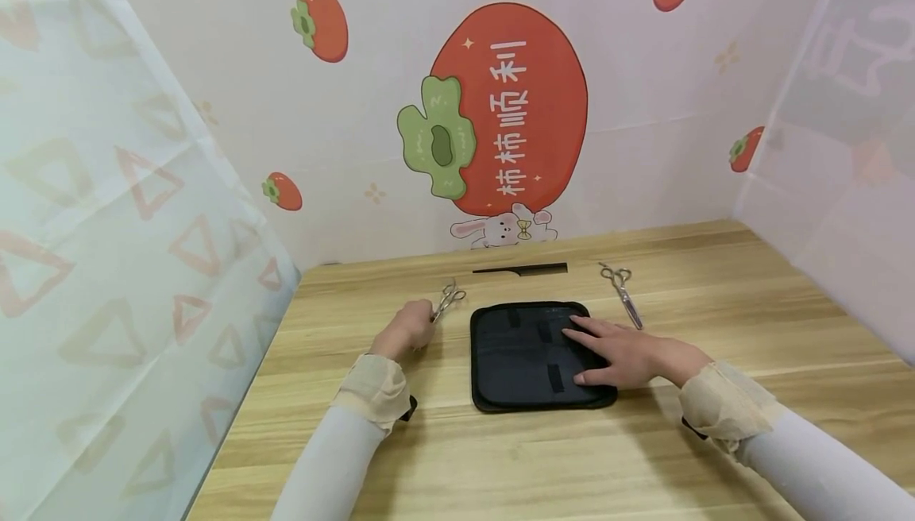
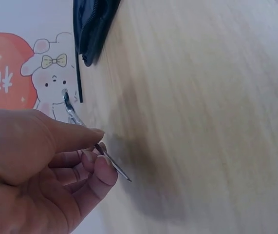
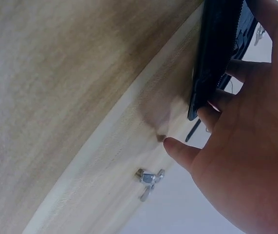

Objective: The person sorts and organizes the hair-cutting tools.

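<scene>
My left hand (image 1: 411, 326) pinched silver metal scissors (image 1: 442, 307) — best held firmly — at ten o'clock from the square black zippered case (image 1: 513, 358), where my right hand (image 1: 627, 357) lay spread.

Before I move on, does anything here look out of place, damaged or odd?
Only the wall print: the big red persimmon lies on its side, leafy cap facing left, as if hung sideways. On the table, nothing looks spilled or damaged; the left hand holds scissors and the right hand rests on a black case.
</scene>
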The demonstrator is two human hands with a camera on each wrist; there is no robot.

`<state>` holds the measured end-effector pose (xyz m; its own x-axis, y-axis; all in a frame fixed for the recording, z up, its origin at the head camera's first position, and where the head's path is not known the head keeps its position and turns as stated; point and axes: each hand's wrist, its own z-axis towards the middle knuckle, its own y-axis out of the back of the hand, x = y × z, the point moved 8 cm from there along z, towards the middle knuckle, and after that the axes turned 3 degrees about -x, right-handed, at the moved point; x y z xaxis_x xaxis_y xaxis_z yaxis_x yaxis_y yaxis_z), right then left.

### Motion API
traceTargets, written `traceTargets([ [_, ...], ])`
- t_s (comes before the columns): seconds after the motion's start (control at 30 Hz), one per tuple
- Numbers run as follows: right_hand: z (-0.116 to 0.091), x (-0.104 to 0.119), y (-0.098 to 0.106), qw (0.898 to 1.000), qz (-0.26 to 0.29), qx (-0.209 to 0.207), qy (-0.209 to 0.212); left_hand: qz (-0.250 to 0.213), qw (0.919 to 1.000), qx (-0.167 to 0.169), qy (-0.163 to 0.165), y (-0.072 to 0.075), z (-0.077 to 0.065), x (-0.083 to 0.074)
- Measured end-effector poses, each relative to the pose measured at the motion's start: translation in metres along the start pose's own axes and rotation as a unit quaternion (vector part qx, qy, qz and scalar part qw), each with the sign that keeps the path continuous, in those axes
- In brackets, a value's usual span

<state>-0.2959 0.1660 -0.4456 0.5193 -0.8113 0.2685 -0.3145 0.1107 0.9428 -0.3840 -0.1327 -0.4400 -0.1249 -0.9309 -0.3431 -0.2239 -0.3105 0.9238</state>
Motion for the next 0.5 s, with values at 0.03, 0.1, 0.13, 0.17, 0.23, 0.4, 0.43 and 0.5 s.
traceTargets([
  [0.03, 0.000, 0.000, 0.000, 1.000, 0.000, 0.001, -0.002, 0.000, 1.0000, -0.002, -0.004, 0.001, -0.001, -0.002],
  [0.1, 0.001, -0.001, -0.001, 1.000, 0.001, 0.003, -0.005, 0.007, 0.9999, -0.008, -0.013, 0.003, -0.002, -0.006],
  [0.13, 0.002, -0.002, -0.002, 1.000, 0.001, 0.005, -0.008, 0.013, 0.9997, -0.012, -0.019, 0.004, -0.002, -0.009],
  [0.17, 0.003, -0.003, -0.002, 1.000, 0.001, 0.007, -0.011, 0.019, 0.9994, -0.014, -0.023, 0.005, -0.003, -0.011],
  [0.23, 0.004, -0.003, -0.002, 1.000, 0.006, 0.009, -0.009, 0.034, 0.9986, -0.021, -0.034, 0.007, -0.003, -0.017],
  [0.4, 0.007, -0.003, 0.001, 1.000, 0.026, 0.015, -0.003, 0.061, 0.9954, -0.033, -0.065, 0.011, -0.005, -0.033],
  [0.43, 0.007, -0.003, 0.002, 0.999, 0.030, 0.016, -0.001, 0.066, 0.9946, -0.036, -0.072, 0.011, -0.006, -0.037],
  [0.5, 0.008, -0.003, 0.004, 0.999, 0.036, 0.021, -0.001, 0.075, 0.9927, -0.041, -0.085, 0.012, -0.007, -0.043],
])
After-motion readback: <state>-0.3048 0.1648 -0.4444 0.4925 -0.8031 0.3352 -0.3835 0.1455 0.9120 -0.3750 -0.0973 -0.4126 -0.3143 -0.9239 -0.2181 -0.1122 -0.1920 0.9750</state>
